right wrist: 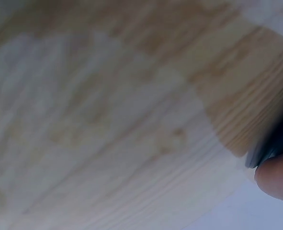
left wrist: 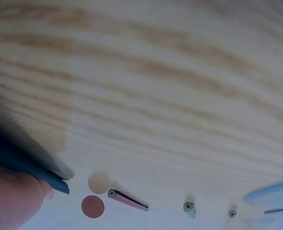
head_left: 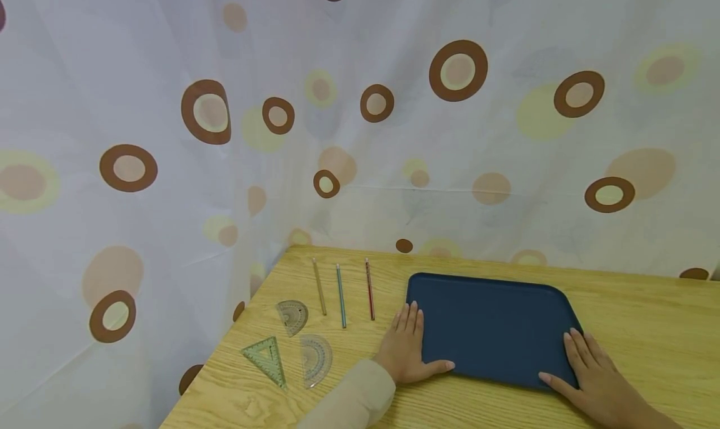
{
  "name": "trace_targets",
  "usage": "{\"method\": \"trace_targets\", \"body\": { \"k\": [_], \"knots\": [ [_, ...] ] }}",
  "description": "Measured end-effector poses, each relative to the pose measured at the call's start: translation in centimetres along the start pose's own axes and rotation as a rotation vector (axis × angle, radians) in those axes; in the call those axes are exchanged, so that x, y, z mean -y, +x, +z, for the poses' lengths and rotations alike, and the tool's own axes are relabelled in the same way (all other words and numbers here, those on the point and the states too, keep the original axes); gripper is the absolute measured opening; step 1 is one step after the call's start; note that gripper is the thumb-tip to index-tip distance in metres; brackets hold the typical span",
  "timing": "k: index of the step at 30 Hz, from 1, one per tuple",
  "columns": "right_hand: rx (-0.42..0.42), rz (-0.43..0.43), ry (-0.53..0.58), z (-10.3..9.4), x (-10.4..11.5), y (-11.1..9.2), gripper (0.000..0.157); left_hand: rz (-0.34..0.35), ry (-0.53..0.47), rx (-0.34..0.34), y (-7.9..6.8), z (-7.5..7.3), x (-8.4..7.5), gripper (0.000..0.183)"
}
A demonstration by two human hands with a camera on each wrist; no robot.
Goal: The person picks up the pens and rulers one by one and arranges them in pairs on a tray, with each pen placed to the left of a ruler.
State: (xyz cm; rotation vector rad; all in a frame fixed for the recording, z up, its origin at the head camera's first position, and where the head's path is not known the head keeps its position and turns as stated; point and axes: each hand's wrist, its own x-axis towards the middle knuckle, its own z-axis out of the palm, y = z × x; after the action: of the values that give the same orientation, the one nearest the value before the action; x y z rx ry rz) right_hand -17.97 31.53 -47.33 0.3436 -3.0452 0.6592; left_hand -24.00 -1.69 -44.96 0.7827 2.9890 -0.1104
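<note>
Wood forms the table (head_left: 647,307), which bears a blue tray (head_left: 495,329) between the two hands. The left hand (head_left: 402,351) and right hand (head_left: 602,382) rest on its left and right edges, fingers straight, clenching nothing. Left of it lie a triangle (head_left: 278,363), two protractors (head_left: 319,361) and three pencils (head_left: 340,296); sliding the tray left could set the nearest, red pencil (head_left: 370,291) rolling.

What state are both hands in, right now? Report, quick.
Left hand: open, resting on the dark blue tray at its left edge.
Right hand: open, resting on the same tray at its right edge.
</note>
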Motion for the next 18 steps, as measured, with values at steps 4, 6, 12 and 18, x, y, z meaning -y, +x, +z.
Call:
{"method": "trace_targets", "body": {
  "k": [4,6,12,18],
  "knots": [
    [0.001,0.007,0.004,0.06,0.11,-0.12,0.091,0.005,0.007,-0.005,-0.31,-0.12,-0.06,0.099],
    [-0.002,0.008,0.001,0.11,0.14,-0.20,0.091,0.008,0.004,-0.004,-0.48,-0.22,-0.08,0.099],
    [-0.015,0.011,-0.004,0.28,0.25,-0.46,0.092,0.020,-0.032,0.010,-0.81,-0.27,-0.02,0.098],
    [-0.020,0.005,-0.008,0.38,0.48,-0.76,0.091,0.033,-0.035,-0.028,-0.99,0.17,0.10,0.098]
  ]
}}
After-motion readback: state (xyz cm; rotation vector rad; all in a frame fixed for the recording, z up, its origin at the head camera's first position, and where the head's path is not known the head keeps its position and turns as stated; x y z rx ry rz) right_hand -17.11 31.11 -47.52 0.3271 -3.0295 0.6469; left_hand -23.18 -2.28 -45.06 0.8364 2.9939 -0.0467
